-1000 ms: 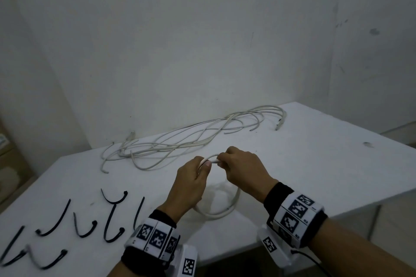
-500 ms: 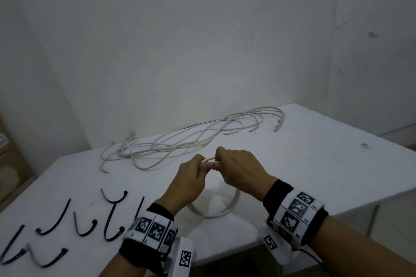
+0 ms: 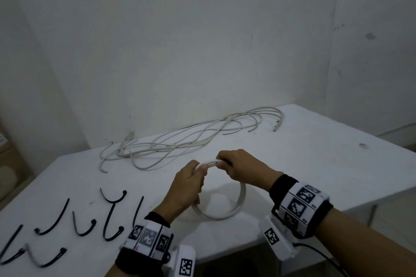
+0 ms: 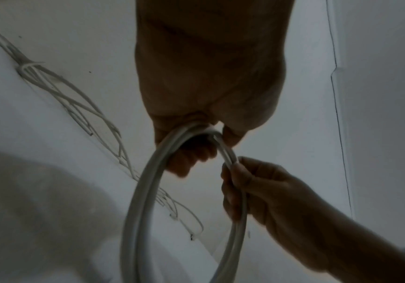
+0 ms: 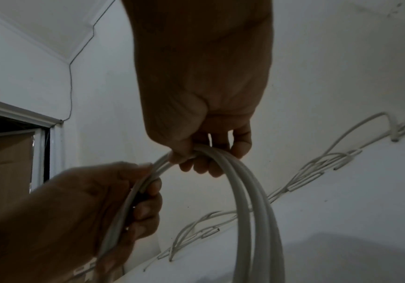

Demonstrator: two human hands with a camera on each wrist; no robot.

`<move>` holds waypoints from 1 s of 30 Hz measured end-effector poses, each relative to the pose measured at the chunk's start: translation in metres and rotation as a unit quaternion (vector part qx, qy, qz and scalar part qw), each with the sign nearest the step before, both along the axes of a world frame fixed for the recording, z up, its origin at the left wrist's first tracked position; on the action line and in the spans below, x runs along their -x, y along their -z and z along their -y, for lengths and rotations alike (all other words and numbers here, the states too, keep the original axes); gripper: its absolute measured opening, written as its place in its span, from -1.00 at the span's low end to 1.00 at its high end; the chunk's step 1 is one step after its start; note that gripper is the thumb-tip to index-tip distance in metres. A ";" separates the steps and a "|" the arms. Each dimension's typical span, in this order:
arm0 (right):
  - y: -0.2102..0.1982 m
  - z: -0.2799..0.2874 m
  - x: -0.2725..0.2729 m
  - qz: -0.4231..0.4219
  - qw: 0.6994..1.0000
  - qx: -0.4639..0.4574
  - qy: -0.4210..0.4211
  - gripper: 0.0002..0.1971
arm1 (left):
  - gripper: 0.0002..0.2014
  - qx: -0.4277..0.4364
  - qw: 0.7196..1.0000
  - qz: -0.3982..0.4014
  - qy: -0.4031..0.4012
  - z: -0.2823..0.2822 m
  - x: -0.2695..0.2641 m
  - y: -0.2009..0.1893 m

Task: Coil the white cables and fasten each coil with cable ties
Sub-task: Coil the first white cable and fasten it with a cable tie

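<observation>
A white cable wound into a small coil (image 3: 241, 198) stands upright on the white table (image 3: 315, 164), held between both hands. My left hand (image 3: 198, 168) grips the coil's top left arc, fingers curled round the strands (image 4: 145, 187). My right hand (image 3: 222, 164) grips the top right arc, thumb and fingers wrapped over the strands (image 5: 245, 191). In the right wrist view a cable end shows inside the left hand (image 5: 145, 183). Several loose white cables (image 3: 180, 144) lie tangled behind, along the wall. Several black cable ties (image 3: 112, 216) lie at front left.
The table sits in a corner of white walls (image 3: 202, 51). Its right edge (image 3: 382, 189) falls off close to my right arm. A cardboard box (image 3: 9, 164) stands on the floor at far left. A small dark mark (image 3: 362, 145) is on the table's right part.
Both hands keep their grip on the coil's top. They have drawn slightly apart along the arc, and the coil has stayed at the same spot on the table.
</observation>
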State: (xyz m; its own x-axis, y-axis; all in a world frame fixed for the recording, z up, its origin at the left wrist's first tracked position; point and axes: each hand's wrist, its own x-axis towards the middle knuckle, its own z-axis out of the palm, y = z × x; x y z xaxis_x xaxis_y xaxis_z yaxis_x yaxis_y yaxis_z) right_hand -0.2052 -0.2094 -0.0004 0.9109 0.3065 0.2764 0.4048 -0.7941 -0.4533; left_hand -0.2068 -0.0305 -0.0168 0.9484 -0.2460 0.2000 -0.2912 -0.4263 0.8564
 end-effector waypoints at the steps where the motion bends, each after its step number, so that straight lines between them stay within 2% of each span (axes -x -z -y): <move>1: 0.000 0.000 0.000 0.004 1.000 0.007 -0.008 -0.78 | -0.75 0.006 0.999 -0.031 0.017 -0.002 -0.001 -0.006; 4: -0.003 -0.005 0.001 0.017 0.999 0.027 -0.030 -0.73 | -0.82 -0.002 0.996 -0.069 0.058 -0.003 -0.003 -0.021; 6: -0.007 -0.009 -0.001 0.024 0.999 0.020 -0.035 -0.71 | -0.76 0.011 0.995 -0.083 0.060 -0.001 -0.005 -0.024; 11: -0.010 -0.007 0.000 -0.041 0.997 -0.068 -0.021 -0.72 | -0.72 0.023 1.000 -0.007 0.018 0.003 -0.007 -0.018; 15: -0.005 0.007 0.001 -0.081 0.991 -0.110 -0.003 -0.71 | -0.68 0.072 0.997 0.007 -0.032 0.000 -0.010 -0.019; 18: 0.000 0.025 0.002 -0.160 0.965 -0.206 0.009 -0.66 | -0.68 0.142 0.988 -0.025 -0.047 -0.007 -0.013 -0.026; 21: 0.004 0.032 0.007 -0.188 0.942 -0.278 -0.014 -0.54 | -0.70 0.179 0.982 -0.046 -0.039 -0.011 -0.015 -0.032; 25: 0.004 0.023 0.009 -0.192 0.921 -0.338 -0.007 -0.68 | -0.70 0.195 0.978 -0.058 -0.034 -0.007 -0.013 -0.030; 30: 0.006 0.012 0.013 -0.231 0.862 -0.451 0.011 -0.76 | -0.70 0.208 0.975 -0.071 -0.041 -0.006 -0.012 -0.028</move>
State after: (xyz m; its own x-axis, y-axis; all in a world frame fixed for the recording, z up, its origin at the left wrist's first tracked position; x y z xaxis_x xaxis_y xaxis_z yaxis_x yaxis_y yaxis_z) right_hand -0.2181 -0.2217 -0.0063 0.9905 0.1377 -0.0008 0.0045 -0.0386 -0.9992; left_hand -0.1947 -0.0242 0.0111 0.9868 -0.0933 0.1322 -0.1373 -0.0504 0.9892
